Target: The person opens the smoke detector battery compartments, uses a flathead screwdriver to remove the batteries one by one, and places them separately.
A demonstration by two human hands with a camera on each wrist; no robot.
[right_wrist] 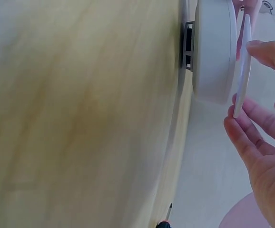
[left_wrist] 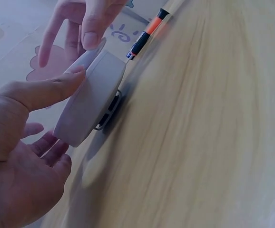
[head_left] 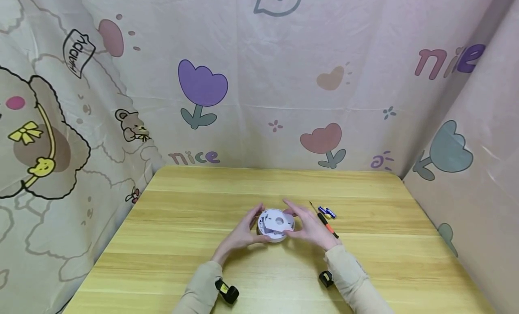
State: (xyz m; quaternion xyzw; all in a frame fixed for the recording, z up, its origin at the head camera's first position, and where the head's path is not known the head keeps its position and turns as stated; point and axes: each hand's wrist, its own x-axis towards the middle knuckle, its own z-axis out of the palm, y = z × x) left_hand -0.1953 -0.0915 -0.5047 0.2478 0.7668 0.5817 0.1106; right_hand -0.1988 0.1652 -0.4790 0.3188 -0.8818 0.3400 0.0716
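A round white smoke detector (left_wrist: 92,102) sits low over the table in front of me, its vented side facing down. My left hand (head_left: 242,233) grips its body from the left, thumb on the upper edge and fingers around the far side. On the right, my right hand (head_left: 307,225) pinches a thin white round plate (right_wrist: 244,71) by its edge, thumb on one face and fingers at the rim. The plate, with a hole in its middle, lies tilted over the detector's top. In the right wrist view a gap shows between plate and body.
Right of the hands, a screwdriver (head_left: 327,225) with an orange and black handle lies on the wooden table (head_left: 182,215). Beside it are small blue and white batteries (head_left: 330,213). Printed cloth (head_left: 251,79) hangs behind the table and along both sides.
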